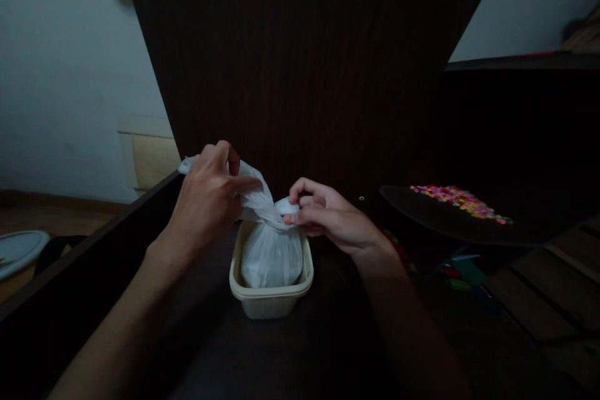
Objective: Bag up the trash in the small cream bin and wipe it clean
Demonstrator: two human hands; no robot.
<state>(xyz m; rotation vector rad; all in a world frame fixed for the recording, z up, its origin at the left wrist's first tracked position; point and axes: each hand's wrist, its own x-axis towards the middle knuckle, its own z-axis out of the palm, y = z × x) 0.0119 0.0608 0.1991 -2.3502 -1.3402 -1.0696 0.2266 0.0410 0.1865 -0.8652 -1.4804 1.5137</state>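
Observation:
A white plastic bag [272, 256] with a rounded, filled body sits inside a cream rectangular basket [270, 306]. Its neck is twisted above the basket, and the loose top stretches up to the left. My left hand [206, 190] holds this upper part, fingers bent round the plastic. On the other side, my right hand [328, 215] pinches a short loop of the bag close to the twist, between thumb and fingers. What the bag contains is hidden.
The basket stands on a dark wooden surface [210, 337] with a raised edge at the left and a tall dark panel [300, 62] behind. Colourful small pieces [457, 201] lie on a dark shelf at the right. A white lid [21, 250] shows at the far left.

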